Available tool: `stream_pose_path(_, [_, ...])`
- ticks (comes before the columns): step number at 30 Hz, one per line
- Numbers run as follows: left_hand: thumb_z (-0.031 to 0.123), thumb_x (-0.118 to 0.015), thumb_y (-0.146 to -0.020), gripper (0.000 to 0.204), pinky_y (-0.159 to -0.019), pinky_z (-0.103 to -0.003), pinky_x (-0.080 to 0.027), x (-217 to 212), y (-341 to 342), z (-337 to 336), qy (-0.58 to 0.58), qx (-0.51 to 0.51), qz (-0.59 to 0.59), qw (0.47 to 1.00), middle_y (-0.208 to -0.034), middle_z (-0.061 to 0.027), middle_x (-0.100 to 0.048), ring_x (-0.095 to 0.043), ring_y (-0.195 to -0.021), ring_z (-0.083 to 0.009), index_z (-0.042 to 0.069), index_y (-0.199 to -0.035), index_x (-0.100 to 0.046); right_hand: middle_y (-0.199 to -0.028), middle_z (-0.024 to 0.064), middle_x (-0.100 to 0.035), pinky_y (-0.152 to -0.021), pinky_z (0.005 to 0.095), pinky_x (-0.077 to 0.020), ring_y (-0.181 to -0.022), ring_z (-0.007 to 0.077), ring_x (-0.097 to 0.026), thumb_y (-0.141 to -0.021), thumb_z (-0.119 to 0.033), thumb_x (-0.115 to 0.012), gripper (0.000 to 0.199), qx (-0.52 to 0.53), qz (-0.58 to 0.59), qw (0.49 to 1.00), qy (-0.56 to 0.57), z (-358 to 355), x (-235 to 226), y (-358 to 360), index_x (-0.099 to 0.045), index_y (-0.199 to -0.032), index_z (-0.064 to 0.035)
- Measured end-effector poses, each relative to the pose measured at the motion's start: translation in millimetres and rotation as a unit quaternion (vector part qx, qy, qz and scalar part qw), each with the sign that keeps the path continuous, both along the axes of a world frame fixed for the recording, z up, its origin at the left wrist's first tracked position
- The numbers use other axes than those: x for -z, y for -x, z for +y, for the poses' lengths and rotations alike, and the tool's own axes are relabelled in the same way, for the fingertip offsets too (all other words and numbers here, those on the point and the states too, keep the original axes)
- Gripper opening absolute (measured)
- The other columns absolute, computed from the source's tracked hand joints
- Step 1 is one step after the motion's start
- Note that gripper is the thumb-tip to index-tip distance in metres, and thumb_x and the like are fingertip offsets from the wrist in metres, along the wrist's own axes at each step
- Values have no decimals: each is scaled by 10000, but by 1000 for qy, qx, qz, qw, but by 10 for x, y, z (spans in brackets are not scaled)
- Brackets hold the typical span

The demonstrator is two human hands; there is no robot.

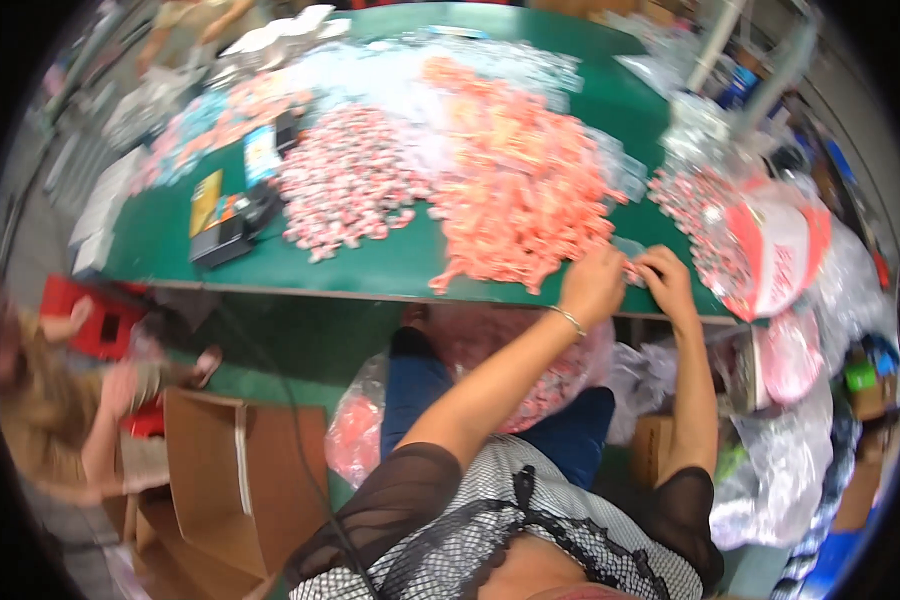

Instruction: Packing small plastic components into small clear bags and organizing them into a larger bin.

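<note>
At the front edge of the green table, my left hand (593, 284) and my right hand (667, 282) work close together. The fingers of both are pinched in toward a small pinkish piece with a bit of clear film (628, 250) by it. Its kind is too small and blurred to tell, as is which hand grips what. A large heap of coral-orange soft pieces (520, 180) lies just left of and beyond my hands. To its left spreads a pile of small pink, white and dark pieces (345, 180).
Clear plastic packets (370, 75) cover the table's far side. At left are a black box (220, 243) and a yellow packet (205, 202). A red-and-white bag (775, 250) lies at right. Below stands an open carton (210, 470); another person (60, 420) sits at left.
</note>
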State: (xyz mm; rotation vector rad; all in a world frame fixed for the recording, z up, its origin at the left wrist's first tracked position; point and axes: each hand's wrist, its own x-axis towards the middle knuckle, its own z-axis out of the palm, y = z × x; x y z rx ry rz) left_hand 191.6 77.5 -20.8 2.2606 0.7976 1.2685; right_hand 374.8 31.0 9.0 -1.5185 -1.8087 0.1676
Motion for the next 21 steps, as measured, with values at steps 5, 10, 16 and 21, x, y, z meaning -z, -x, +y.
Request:
stream_pose_path(5, [82,-665,-732,278,-781,-426,-482,-20,-52,-75,1,-6,-60,998,-954,-151,-592,-594,-903,-339,32,-994,-586,-821,117,-606,-712,339,-478,-794,256,-599,-756,12,-681,74,4,1,1000,-12,-68,-8,1,-649,-822,4])
stream_pose_path(10, [83,-678,-718,265,-764,-414,-479,30,-33,-54,-22,-20,-52,998,-895,-132,-555,-576,-869,-329,28,-967,-606,-816,121,-576,-704,362,-467,-782,277,-581,-756,16,-681,85,-12,-48,999,-5,-43,-81,60,-625,-819,6])
stream_pose_path(16, [91,-688,-713,259,-763,-415,-474,77,-49,-22,-20,-19,-45,999,-894,-135,-554,-572,-868,-330,27,-952,-610,-831,114,-565,-663,335,-464,-763,252,-586,-763,35,-667,96,-16,-59,998,28,-73,-154,85,-660,-855,9])
stream_pose_path(21, [96,-678,-721,248,-764,-415,-472,76,-44,-23,-21,-19,-38,999,-896,-137,-553,-568,-868,-327,25,-949,-611,-831,116,-580,-676,327,-473,-764,254,-597,-772,46,-650,97,-8,-11,998,54,-65,-177,63,-663,-861,10])
